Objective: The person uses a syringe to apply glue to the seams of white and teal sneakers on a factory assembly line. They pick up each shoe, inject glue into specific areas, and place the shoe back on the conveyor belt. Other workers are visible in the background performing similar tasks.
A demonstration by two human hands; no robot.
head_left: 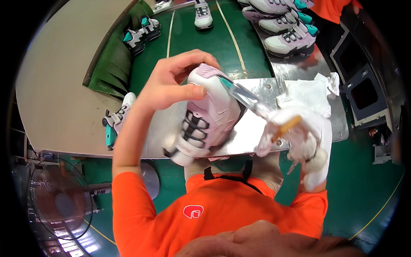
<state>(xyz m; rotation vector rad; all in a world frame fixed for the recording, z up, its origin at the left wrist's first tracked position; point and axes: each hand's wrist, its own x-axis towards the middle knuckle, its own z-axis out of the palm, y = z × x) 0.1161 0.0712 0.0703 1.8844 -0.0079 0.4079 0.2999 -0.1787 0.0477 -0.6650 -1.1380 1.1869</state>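
Note:
My left hand is closed round one end of a white and pale pink sneaker, thumb pressed on its side. The sneaker is tilted over the metal plate, its black laces and white strap toward me. My right hand, in a white glove, grips a tool with a yellow-brown handle and a shiny, flat front part. The tool's front end meets the shoe's edge near my left fingers. A teal patch shows there; whether it belongs to shoe or tool I cannot tell. Motion blurs the glove and the strap end.
Under the sneaker lies a metal plate. Ahead runs a green belt carrying another sneaker. Stacked sneakers stand at right, near a white cloth. One sneaker lies by my left forearm; a fan stands lower left.

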